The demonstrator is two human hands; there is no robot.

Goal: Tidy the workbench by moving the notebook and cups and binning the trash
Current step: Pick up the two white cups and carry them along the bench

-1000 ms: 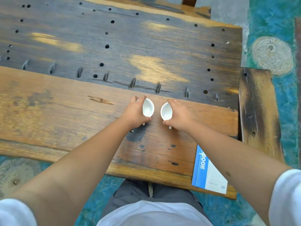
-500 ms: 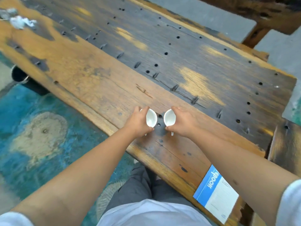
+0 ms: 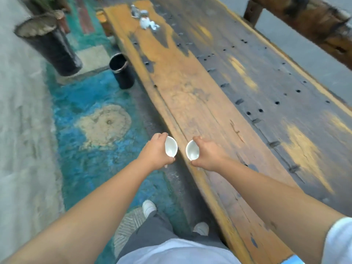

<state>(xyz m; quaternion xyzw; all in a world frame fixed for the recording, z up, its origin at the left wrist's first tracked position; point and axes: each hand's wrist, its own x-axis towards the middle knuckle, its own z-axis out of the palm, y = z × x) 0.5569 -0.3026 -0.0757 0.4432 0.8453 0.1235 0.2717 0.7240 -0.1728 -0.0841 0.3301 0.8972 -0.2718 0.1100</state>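
We see two small white cups, the left cup point(image 3: 171, 149) and the right cup point(image 3: 192, 153), each tilted so its open mouth faces up toward us, just beside each other. Our left hand point(image 3: 155, 154) clasps the left cup out past the workbench point(image 3: 190, 96) edge, over the floor; our right hand point(image 3: 208, 154) clasps the right cup above that edge. Crumpled white trash point(image 3: 146, 22) lies blurred at the bench's far end. A black bin point(image 3: 122, 70) stands on the floor beside the bench.
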